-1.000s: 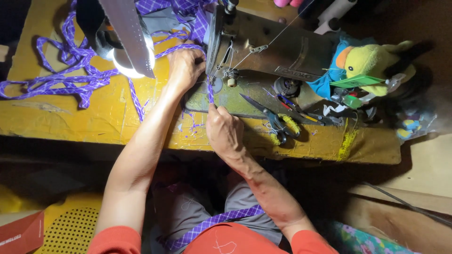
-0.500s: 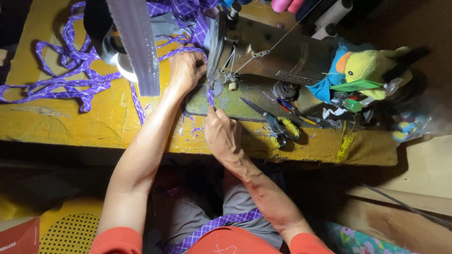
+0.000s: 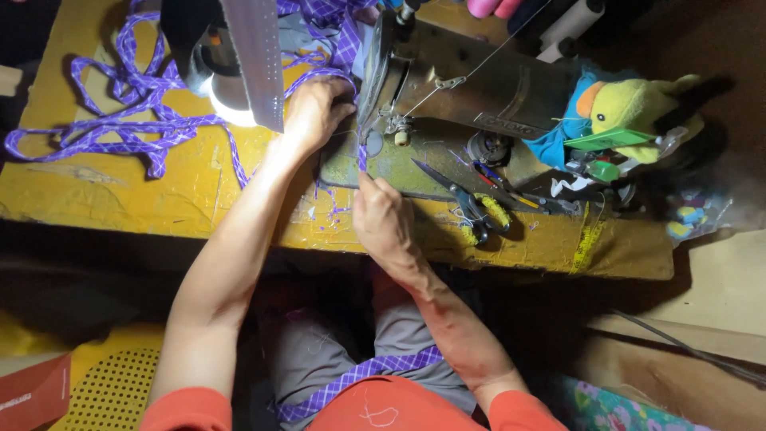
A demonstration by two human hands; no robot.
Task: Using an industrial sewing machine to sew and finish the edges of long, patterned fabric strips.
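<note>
I sit at an old dark sewing machine [image 3: 479, 88] on a worn yellow table [image 3: 120, 199]. A narrow purple checked fabric strip [image 3: 361, 156] runs under the machine's needle area. My left hand [image 3: 315, 112] presses on the strip just behind the presser foot, fingers curled on the cloth. My right hand [image 3: 383, 219] pinches the strip in front of the needle, near the table's front edge. The sewn strip piles up in loops [image 3: 120, 120] at the table's left. More of the strip crosses my lap [image 3: 359, 375].
Scissors with yellow-wrapped handles [image 3: 471, 203] lie right of my right hand. A lit lamp with a metal shade [image 3: 239, 64] hangs over the left side. A yellow and blue plush toy [image 3: 630, 108] sits at the right. A yellow perforated stool [image 3: 104, 383] stands lower left.
Both hands stay on the strip at the needle; the left hand has shifted slightly further back with the cloth. The view has moved a little.
</note>
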